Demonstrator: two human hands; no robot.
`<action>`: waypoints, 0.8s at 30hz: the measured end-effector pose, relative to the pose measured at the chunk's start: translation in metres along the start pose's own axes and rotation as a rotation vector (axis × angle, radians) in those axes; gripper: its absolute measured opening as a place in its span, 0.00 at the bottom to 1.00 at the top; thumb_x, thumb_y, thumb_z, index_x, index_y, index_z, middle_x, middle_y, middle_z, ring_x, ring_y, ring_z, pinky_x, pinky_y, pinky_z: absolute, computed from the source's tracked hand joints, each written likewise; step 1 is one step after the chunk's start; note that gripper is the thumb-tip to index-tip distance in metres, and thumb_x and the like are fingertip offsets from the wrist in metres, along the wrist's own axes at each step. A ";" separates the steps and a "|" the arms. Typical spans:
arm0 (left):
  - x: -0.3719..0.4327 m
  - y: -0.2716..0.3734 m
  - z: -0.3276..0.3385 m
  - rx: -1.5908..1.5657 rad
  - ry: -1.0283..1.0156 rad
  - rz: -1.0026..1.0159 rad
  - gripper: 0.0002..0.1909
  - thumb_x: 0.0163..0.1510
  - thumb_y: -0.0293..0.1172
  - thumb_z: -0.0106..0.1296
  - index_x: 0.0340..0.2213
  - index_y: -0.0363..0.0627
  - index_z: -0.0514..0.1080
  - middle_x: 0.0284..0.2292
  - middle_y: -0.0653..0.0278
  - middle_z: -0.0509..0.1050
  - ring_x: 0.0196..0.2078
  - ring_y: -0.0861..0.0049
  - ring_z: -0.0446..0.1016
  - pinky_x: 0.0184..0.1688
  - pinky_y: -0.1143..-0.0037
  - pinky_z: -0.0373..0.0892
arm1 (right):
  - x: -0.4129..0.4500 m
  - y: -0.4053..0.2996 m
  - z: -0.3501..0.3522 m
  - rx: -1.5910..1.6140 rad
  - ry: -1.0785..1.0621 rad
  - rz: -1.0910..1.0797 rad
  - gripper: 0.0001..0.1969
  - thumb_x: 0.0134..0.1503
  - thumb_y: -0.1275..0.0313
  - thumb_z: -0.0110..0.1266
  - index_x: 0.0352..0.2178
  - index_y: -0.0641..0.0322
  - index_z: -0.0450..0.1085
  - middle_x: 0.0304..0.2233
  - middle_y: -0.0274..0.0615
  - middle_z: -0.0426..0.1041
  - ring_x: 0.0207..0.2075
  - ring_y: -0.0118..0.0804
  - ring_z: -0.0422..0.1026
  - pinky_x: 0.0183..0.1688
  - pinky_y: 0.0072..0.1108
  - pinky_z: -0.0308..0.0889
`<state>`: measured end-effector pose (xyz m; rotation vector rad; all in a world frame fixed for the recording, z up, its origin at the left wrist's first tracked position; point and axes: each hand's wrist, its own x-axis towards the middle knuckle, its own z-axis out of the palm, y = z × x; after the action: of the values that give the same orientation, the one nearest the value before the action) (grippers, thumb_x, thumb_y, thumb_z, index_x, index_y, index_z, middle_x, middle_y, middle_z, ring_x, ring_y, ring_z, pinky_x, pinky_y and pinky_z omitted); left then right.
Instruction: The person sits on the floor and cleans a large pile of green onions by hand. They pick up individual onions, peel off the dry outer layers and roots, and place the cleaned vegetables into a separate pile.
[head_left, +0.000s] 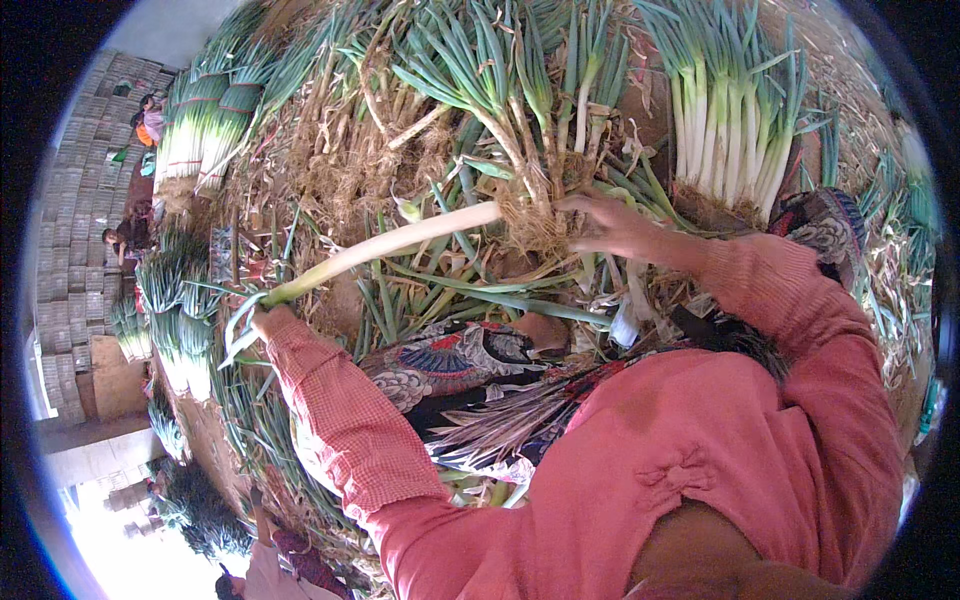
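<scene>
My left hand (274, 318) is closed around the green end of a long leek-like green onion (390, 241). Its pale, peeled stem slants up to the right and bows slightly. At the far end, a shaggy tuft of brown roots (536, 225) overlaps other roots, so where one plant's roots stop is unclear. Just right of that tuft is my right hand (611, 227), blurred, with thumb and fingers apart; contact with the roots cannot be made out. Unpeeled onions (517, 139) with brown outer skins and green tops lie right beyond the roots.
White-stemmed onions (724, 135) stand grouped at upper right. Banded bundles (202, 127) stand at upper left, with more bundles (180, 337) below. Loose leaves (525, 296) litter the ground before my patterned trousers (442, 367). Another person (262, 570) is at lower left; others sit farther off.
</scene>
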<state>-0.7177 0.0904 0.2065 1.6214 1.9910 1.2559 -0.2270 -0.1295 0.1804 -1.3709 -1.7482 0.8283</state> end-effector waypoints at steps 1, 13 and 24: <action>-0.004 -0.002 -0.003 0.002 0.009 -0.003 0.12 0.45 0.25 0.48 0.34 0.35 0.69 0.27 0.54 0.74 0.28 0.66 0.73 0.30 0.70 0.69 | 0.014 -0.009 0.009 0.023 -0.031 -0.023 0.30 0.44 0.66 0.57 0.49 0.61 0.56 0.46 0.50 0.60 0.48 0.42 0.60 0.49 0.30 0.57; 0.022 -0.022 0.016 0.116 0.162 0.063 0.11 0.44 0.25 0.49 0.33 0.35 0.69 0.26 0.53 0.74 0.27 0.64 0.74 0.29 0.69 0.70 | 0.006 -0.069 -0.031 -0.144 -0.261 -0.262 0.18 0.47 0.72 0.52 0.41 0.62 0.65 0.46 0.49 0.63 0.46 0.41 0.64 0.49 0.28 0.57; 0.016 0.070 0.031 -1.148 0.155 -0.437 0.13 0.52 0.36 0.41 0.32 0.38 0.66 0.28 0.56 0.69 0.29 0.67 0.69 0.34 0.68 0.69 | 0.044 -0.091 -0.041 0.309 -0.005 0.274 0.27 0.53 0.57 0.45 0.49 0.65 0.57 0.51 0.46 0.59 0.53 0.38 0.57 0.55 0.26 0.48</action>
<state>-0.6560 0.1182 0.2461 0.5148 1.1164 1.8180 -0.2421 -0.1041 0.2855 -1.4113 -1.3812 1.1973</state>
